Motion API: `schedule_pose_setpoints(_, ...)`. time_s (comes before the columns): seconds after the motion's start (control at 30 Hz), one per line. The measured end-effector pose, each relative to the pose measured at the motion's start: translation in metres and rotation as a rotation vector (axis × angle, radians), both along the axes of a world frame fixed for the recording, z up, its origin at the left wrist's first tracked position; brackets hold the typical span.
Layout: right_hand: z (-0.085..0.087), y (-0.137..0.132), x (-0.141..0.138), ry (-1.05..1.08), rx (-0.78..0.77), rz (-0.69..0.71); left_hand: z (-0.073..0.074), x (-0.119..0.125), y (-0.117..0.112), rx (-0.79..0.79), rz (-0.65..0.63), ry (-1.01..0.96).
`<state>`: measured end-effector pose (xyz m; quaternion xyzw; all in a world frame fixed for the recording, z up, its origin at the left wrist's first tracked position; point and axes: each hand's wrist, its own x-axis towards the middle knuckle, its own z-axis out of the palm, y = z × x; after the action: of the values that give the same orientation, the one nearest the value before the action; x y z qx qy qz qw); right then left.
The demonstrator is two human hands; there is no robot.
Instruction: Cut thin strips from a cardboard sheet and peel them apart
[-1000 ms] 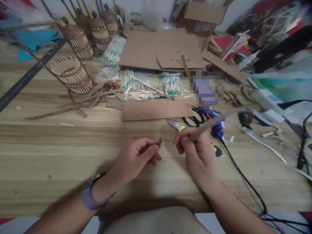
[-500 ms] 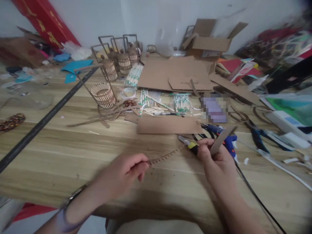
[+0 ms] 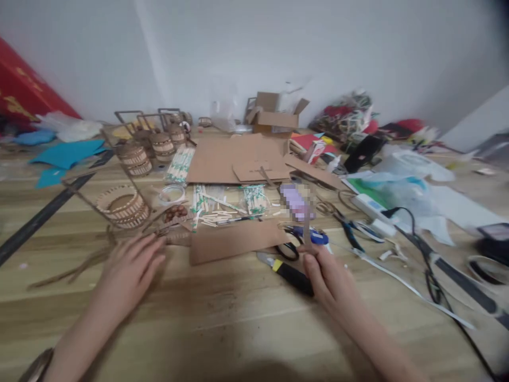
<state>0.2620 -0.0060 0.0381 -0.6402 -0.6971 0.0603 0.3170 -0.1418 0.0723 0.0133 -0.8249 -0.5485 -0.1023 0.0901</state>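
My left hand [image 3: 129, 268] reaches forward over the wooden table [image 3: 222, 318] with fingers stretched out, beside loose cardboard strips [image 3: 99, 260] and a small woven lantern cage [image 3: 121, 204]. It holds nothing. My right hand [image 3: 324, 276] is pinched on a thin cardboard strip [image 3: 307, 233] that stands upright from its fingers. A yellow and black utility knife [image 3: 286, 270] lies just left of that hand. A flat brown cardboard piece [image 3: 234, 241] lies between the two hands, a little further away.
Black scissors [image 3: 288, 249] and a blue glue gun [image 3: 312, 236] lie behind the knife. Several stick bundles [image 3: 222, 204], wicker lanterns [image 3: 155, 146], cardboard sheets [image 3: 238, 159] and an open box [image 3: 272, 114] fill the back. Cables and pliers [image 3: 417, 249] spread at the right. A black rail [image 3: 35, 220] crosses the left.
The view has tilted up toward the wall. My left hand let go of the corrugated strip, opened and moved left toward the loose strips. My right hand still holds its strip, now upright.
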Motion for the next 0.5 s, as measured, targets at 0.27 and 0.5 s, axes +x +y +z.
schedule_pose_setpoints(0.27,0.022,0.061,0.106,-0.469,-0.322,-0.325,-0.051,0.027,-0.004,0.059,-0.267,-0.056)
schedule_pose_setpoints(0.5,0.023,0.125,0.133,-0.580,-0.302,-0.395,-0.063,0.030,-0.026,0.075,-0.288,-0.050)
